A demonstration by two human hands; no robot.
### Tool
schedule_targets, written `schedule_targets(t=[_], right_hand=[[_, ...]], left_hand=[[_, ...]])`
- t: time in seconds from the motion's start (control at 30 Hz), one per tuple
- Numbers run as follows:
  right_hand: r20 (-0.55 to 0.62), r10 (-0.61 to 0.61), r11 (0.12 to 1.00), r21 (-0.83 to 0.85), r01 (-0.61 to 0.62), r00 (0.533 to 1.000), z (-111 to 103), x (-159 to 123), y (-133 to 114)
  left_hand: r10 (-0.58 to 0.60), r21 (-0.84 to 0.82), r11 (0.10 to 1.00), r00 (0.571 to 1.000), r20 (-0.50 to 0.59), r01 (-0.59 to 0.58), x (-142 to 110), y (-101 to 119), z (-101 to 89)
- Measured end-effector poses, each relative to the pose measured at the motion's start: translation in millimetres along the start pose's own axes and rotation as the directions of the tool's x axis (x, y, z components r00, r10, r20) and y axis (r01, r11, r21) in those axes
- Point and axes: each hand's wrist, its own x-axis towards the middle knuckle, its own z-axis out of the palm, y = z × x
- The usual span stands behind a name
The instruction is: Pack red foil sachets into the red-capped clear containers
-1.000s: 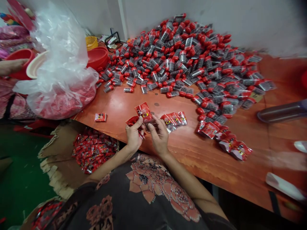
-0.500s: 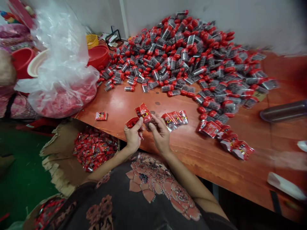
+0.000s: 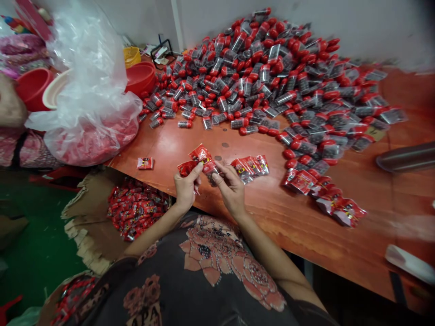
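Note:
My left hand (image 3: 185,186) is closed on a few small red packets (image 3: 189,166) at the near edge of the reddish wooden table (image 3: 190,140). My right hand (image 3: 231,188) pinches one red packet (image 3: 204,158) held up between both hands. A short row of the same red packets (image 3: 250,165) lies on the table just right of my hands. Further right is a loose row of filled packets (image 3: 322,192). One single packet (image 3: 145,163) lies to the left. A big heap of clear vials with red caps (image 3: 268,77) covers the far table.
A cardboard box full of red packets (image 3: 136,213) stands on the floor by my left arm. A large clear plastic bag (image 3: 88,99) with red contents sits at the table's left end, with red basins (image 3: 139,77) behind it. A dark tube (image 3: 408,156) lies at the right edge.
The hands stay in the same spot, working the packet between the fingers. The camera has tipped slightly, shifting the heap up and right in view.

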Motion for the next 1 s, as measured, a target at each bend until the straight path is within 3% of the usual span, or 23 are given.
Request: schedule_targets(t=[0.17,0.43,0.73,1.0], right_hand=[[-0.078,0.016,1.0,-0.011,-0.017,0.997,-4,2,2],[0.026,0.08,0.995,0.055,-0.081,0.996,-3,-1,5],[-0.027,0.116,0.992,0.05,-0.114,0.993,10,-10,10],[-0.029,0.172,0.983,0.064,-0.17,0.985,11,-5,6]], left_hand=[[0.027,-0.011,1.0,0.999,-0.017,-0.027,0,-1,-2.5],[-0.124,0.019,0.992,0.984,0.128,0.123,6,3,-6.8],[-0.13,0.081,0.989,0.982,0.139,0.119,0,-3,-7.0],[-0.202,-0.075,0.974,0.967,0.154,0.215,6,-5,-8.8]])
